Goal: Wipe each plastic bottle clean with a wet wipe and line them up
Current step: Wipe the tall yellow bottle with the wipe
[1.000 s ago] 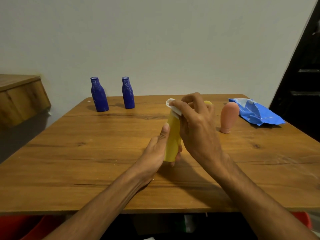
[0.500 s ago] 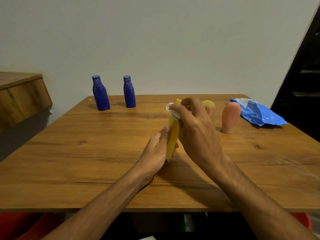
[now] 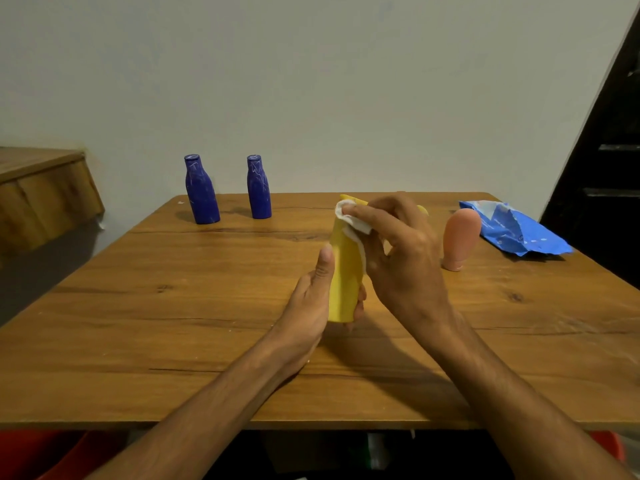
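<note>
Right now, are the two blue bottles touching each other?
Apart. The head view shows bare wall and table between the left blue bottle and the right blue bottle.

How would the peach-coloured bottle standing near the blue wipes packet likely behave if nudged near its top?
The peach bottle would probably tip easily: it stands on a narrow end, leaning, with its wider rounded part above. Once down, its rounded body might roll. It looks like light plastic, so likely not fragile.

Yellow bottle (image 3: 343,271), white wipe (image 3: 353,220), blue bottles (image 3: 202,190)
</note>
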`<state>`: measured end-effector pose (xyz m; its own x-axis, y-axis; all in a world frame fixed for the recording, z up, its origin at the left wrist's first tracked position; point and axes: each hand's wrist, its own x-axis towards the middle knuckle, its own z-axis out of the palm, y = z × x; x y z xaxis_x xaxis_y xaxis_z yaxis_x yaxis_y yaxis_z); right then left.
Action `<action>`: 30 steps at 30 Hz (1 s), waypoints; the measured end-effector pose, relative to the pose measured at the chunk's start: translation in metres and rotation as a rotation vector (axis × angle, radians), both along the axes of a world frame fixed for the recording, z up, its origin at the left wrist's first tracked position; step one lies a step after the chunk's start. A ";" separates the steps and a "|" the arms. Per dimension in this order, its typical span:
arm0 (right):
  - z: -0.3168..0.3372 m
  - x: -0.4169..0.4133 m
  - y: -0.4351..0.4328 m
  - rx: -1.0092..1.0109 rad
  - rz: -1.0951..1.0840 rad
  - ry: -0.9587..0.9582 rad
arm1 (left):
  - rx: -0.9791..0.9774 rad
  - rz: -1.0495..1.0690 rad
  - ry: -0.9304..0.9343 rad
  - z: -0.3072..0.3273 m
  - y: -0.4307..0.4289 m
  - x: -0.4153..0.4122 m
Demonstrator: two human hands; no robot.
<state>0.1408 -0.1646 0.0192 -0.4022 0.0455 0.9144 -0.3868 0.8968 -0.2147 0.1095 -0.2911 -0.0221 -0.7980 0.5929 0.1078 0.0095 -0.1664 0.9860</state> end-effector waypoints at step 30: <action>0.003 0.000 0.008 -0.263 0.072 -0.020 | 0.302 -0.301 -0.372 0.008 -0.006 -0.004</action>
